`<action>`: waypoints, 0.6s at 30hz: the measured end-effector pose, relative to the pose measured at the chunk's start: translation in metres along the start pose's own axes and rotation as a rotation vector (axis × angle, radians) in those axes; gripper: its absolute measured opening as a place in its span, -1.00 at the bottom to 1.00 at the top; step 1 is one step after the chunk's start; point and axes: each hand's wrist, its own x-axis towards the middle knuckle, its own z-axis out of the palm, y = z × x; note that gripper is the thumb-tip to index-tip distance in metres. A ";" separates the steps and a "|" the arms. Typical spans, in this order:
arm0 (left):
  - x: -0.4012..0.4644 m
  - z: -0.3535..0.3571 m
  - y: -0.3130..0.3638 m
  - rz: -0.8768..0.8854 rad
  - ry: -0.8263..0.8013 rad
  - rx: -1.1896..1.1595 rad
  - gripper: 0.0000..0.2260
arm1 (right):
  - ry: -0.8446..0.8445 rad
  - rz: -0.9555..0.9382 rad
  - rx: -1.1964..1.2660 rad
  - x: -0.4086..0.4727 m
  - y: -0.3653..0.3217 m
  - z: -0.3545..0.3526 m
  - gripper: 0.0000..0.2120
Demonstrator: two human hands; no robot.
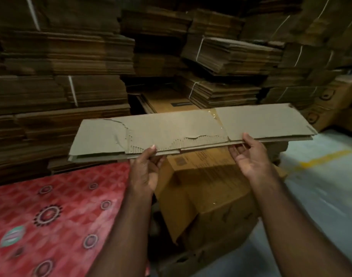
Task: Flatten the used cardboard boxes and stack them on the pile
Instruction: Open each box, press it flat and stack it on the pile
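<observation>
Both forearms reach up from 6 o'clock; left hand (145,168) and right hand (251,156) each pinch the near edge of a flattened cardboard box (191,128), held level above brown cartons (209,200), bundled stacks (61,76) behind at 12 o'clock.

I am standing in a cardboard storeroom or warehouse. Beyond my left hand (145,172) rise tall stacks of flattened boxes (61,56), layer on layer, some bound with white strapping (73,90). Past my right hand (251,160) more strapped bundles (231,54) sit tilted on one another. Right of that hand the pale concrete floor (321,186) carries a painted yellow line (323,159), the sort that marks bays. Below my hands lie used brown cartons (211,196), half collapsed.
</observation>
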 end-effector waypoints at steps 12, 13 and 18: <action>-0.003 -0.071 -0.236 -0.431 0.511 0.289 -0.66 | 0.472 0.288 -0.277 0.151 0.078 -0.198 -0.68; -0.001 -0.084 -0.232 -0.398 0.585 0.234 -0.75 | 0.492 0.317 -0.272 0.158 0.080 -0.210 -0.68; 0.012 -0.138 -0.202 -0.128 0.878 0.291 -0.59 | 0.506 0.371 -0.305 0.167 0.090 -0.229 -0.60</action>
